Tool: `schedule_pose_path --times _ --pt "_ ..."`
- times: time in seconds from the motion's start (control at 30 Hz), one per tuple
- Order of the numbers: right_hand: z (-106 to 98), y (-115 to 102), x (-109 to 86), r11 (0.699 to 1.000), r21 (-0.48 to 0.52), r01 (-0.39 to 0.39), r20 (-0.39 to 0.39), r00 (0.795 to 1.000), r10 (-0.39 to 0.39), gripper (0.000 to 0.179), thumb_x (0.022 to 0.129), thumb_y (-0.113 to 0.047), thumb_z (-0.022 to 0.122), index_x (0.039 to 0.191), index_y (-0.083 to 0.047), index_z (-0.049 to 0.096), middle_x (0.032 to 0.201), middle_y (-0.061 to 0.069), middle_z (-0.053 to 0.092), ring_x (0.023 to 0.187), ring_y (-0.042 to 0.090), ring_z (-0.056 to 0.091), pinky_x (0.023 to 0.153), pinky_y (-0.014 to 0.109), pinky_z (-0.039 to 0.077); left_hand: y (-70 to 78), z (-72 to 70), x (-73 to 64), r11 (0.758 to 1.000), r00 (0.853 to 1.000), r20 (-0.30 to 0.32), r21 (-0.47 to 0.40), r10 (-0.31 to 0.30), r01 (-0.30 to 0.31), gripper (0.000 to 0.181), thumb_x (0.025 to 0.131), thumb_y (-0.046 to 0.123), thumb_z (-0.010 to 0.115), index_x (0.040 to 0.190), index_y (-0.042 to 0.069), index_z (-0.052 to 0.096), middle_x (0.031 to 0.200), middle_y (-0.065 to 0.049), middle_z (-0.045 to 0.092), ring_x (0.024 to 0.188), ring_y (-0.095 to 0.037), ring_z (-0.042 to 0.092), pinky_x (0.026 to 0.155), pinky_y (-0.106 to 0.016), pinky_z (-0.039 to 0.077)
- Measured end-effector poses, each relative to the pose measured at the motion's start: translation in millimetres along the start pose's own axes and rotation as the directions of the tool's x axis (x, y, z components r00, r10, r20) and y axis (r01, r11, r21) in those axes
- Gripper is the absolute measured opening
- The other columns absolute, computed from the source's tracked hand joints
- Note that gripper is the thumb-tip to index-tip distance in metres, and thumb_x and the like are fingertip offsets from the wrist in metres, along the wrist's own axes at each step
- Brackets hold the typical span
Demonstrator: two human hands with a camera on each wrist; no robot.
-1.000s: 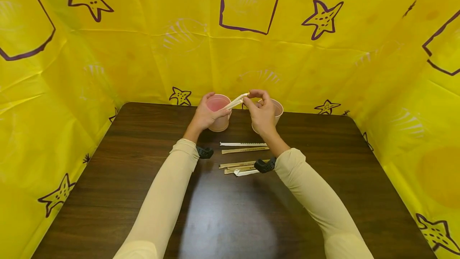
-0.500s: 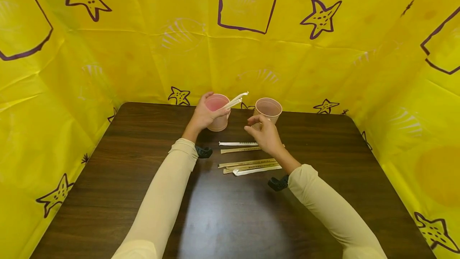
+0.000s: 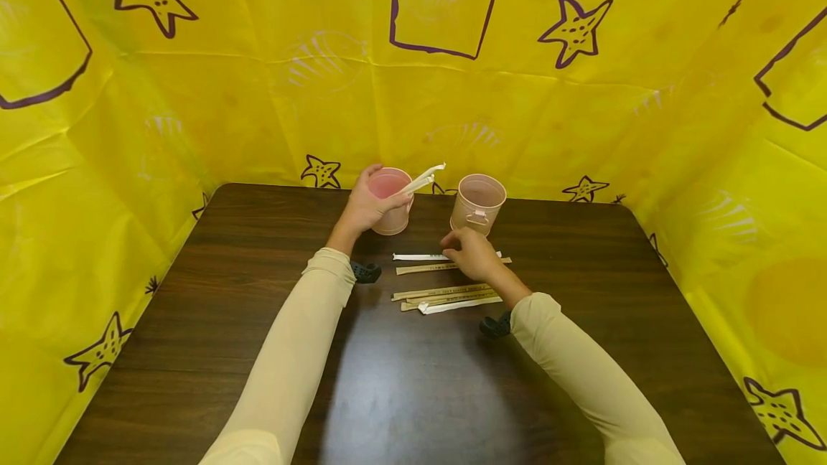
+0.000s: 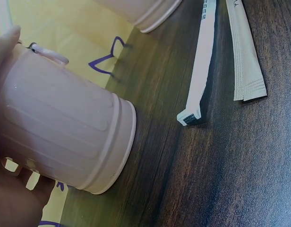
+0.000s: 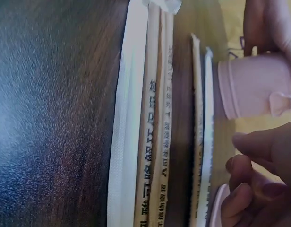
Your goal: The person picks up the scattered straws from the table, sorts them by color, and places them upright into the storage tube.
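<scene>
Left hand (image 3: 365,208) clamps a pink ribbed plastic cup (image 3: 392,224), white paper-wrapped straws (image 3: 421,184) at its rim; right hand (image 3: 474,253), fingers parted, hovers right of it.

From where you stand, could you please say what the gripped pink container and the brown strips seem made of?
Pink container: likely smooth plastic with a soft sheen, from its moulded panels; painted metal is possible.
Brown strips: apparently matt paper, given the flat, crimped end and printing.

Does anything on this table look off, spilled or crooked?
I see no spill or breakage. One small oddity: the white wrapper nearest the person has a crumpled left end that seems to overlap the brown wrappers beside it, so that bundle looks slightly untidy.
</scene>
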State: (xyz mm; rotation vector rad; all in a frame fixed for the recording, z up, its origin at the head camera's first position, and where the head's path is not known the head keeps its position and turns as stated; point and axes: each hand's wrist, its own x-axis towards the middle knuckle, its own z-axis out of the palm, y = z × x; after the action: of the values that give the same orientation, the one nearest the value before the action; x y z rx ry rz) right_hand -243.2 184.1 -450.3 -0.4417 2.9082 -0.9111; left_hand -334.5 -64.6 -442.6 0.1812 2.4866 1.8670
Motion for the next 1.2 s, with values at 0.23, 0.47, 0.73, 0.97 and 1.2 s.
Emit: schedule_pose_path --times 0.23,0.47,0.73,0.97,1.2 --pt "7 2 3.9 0.999 -0.038 -0.013 0.057 0.998 0.015 0.018 0.092 -0.01 0.071 0.108 -0.002 0.075 0.098 0.013 0.075 0.092 0.027 0.07 0.086 0.044 0.056 -0.6 -0.2 0.3 1.0 1.0 -0.003 -0.012 0.005 -0.005 0.105 0.074 0.041 0.092 0.156 0.019 0.031 0.151 -0.014 0.046 0.135 -0.032 0.05 0.116 -0.051 0.04" --pt "14 -2 -2.1 0.994 -0.094 -0.048 0.061 0.997 0.053 0.012 0.092 -0.014 0.074 0.103 -0.009 0.076 0.097 0.009 0.072 0.092 0.025 0.067 0.08 0.044 0.055 1.2 -0.5 -0.4 1.0 1.0 0.002 -0.006 0.004 -0.004 0.105 0.074 0.041 0.092 0.157 0.018 0.031 0.151 -0.014 0.045 0.135 -0.032 0.049 0.117 -0.051 0.039" --pt "12 -4 -3.1 0.996 -0.09 -0.007 0.032 0.999 0.01 0.006 0.094 -0.013 0.071 0.097 -0.008 0.074 0.097 0.008 0.073 0.089 0.023 0.067 0.082 0.044 0.056 1.4 -0.6 -1.3 1.0 1.0 -0.004 -0.017 0.006 -0.006 0.105 0.074 0.039 0.092 0.156 0.019 0.031 0.151 -0.014 0.046 0.135 -0.032 0.05 0.116 -0.051 0.04" --pt "-7 -7 -2.7 0.997 0.038 0.073 -0.039 0.997 -0.071 0.007 0.095 -0.01 0.071 0.1 -0.005 0.071 0.098 0.011 0.073 0.091 0.025 0.067 0.087 0.043 0.055 1.1 -0.4 -0.9 1.0 1.0 -0.002 -0.022 0.016 -0.016 0.105 0.074 0.038 0.092 0.157 0.017 0.031 0.15 -0.015 0.047 0.134 -0.033 0.051 0.116 -0.051 0.04" --pt "-35 -16 -9.6 0.986 0.089 0.141 -0.066 0.989 -0.135 0.018 0.097 -0.007 0.068 0.114 -0.003 0.073 0.098 0.013 0.068 0.078 0.02 0.062 0.072 0.031 0.051 1.3 -0.6 -1.0 1.0 1.0 0.004 -0.017 0.017 -0.017 0.104 0.076 0.037 0.091 0.157 0.017 0.03 0.151 -0.015 0.045 0.135 -0.033 0.049 0.116 -0.051 0.04"
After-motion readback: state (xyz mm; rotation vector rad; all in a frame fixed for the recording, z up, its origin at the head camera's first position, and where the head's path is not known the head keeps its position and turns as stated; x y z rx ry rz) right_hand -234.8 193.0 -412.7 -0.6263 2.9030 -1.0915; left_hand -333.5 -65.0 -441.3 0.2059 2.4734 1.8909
